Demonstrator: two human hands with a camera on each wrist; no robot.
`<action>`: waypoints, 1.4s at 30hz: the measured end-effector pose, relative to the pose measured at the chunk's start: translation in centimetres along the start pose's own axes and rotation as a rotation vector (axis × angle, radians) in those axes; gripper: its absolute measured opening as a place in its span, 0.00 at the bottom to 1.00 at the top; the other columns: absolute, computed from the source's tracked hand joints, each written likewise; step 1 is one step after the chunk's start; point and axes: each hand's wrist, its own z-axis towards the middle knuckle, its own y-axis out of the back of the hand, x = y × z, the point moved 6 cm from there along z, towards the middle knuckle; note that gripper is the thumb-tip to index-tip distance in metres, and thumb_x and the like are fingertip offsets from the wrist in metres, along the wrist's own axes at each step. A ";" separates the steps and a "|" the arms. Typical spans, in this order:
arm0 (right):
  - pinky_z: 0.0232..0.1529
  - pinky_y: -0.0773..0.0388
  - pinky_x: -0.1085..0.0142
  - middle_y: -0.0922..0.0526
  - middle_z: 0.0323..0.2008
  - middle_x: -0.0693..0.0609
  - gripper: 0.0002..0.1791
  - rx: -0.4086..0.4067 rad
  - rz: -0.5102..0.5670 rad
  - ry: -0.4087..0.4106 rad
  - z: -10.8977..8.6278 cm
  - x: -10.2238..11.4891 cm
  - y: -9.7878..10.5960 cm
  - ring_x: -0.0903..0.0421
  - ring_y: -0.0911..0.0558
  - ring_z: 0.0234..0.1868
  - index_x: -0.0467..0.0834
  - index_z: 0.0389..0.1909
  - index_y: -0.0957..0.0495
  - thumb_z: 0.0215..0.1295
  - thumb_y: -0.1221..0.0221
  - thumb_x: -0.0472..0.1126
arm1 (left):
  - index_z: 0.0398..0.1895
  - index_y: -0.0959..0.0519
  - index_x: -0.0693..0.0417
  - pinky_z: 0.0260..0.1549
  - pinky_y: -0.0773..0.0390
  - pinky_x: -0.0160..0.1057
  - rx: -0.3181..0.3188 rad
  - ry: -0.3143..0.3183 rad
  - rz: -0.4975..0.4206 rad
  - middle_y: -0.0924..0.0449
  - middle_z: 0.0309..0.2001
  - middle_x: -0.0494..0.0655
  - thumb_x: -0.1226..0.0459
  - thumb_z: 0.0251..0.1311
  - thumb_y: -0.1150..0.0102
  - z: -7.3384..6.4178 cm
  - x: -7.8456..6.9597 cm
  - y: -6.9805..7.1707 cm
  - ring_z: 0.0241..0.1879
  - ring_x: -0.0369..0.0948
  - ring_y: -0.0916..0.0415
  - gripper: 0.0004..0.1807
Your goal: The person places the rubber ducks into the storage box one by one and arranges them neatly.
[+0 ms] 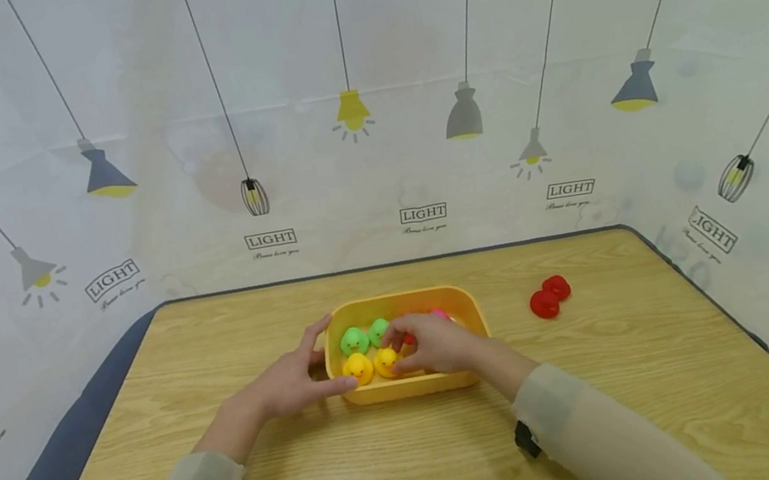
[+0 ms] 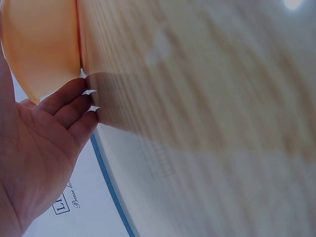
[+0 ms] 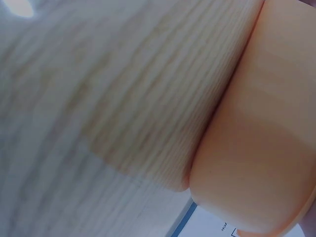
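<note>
A yellow plastic bin (image 1: 415, 387) holds several small rubber ducks. On its left side are two green ducks (image 1: 354, 341) and, nearer me, a yellow duck (image 1: 358, 368). My left hand (image 1: 294, 384) lies around the bin's left end, thumb along the front rim; in the left wrist view its fingers (image 2: 69, 98) extend against the bin's outside and the table. Reaching over the front rim, my right hand (image 1: 434, 343) pinches a second yellow duck (image 1: 385, 362) between thumb and fingertips. Red and pink pieces (image 1: 440, 314) beyond are partly hidden by this hand.
Two red ducks (image 1: 544, 304) lie together on the wooden table (image 1: 605, 390), right of the bin. A pale cloth backdrop (image 1: 294, 53) printed with lamps stands along the table's back and sides.
</note>
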 end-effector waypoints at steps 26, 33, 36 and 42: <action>0.62 0.16 0.55 0.12 0.48 0.56 0.16 -0.016 0.003 0.044 -0.6 0.3 0.7 0.55 0.16 0.52 0.50 0.57 0.14 0.71 0.26 0.39 | 0.91 0.63 0.29 0.79 0.39 0.72 -0.001 0.000 0.005 0.26 0.80 0.57 0.29 0.63 0.31 -0.1 -0.1 0.0 0.80 0.62 0.32 0.66; 0.55 0.18 0.60 0.11 0.52 0.51 0.16 -0.019 0.015 0.057 -1.7 0.3 2.0 0.51 0.16 0.53 0.47 0.58 0.15 0.72 0.28 0.38 | 0.91 0.64 0.29 0.80 0.40 0.71 -0.007 0.009 0.023 0.26 0.79 0.57 0.28 0.63 0.31 0.0 -0.1 0.0 0.80 0.61 0.32 0.65; 0.53 0.21 0.62 0.11 0.55 0.46 0.17 -0.024 0.028 0.080 -2.4 0.2 2.8 0.46 0.17 0.52 0.43 0.60 0.15 0.73 0.28 0.38 | 0.91 0.64 0.29 0.80 0.39 0.71 -0.005 0.006 0.023 0.26 0.79 0.58 0.28 0.63 0.31 0.0 -0.1 0.0 0.80 0.62 0.32 0.66; 0.46 0.22 0.64 0.11 0.56 0.45 0.18 -0.053 0.022 0.080 -4.0 -0.7 4.6 0.52 0.21 0.43 0.44 0.61 0.15 0.73 0.28 0.40 | 0.91 0.64 0.29 0.80 0.39 0.72 -0.002 0.014 0.020 0.27 0.80 0.57 0.29 0.63 0.31 0.0 -0.1 0.0 0.80 0.62 0.32 0.66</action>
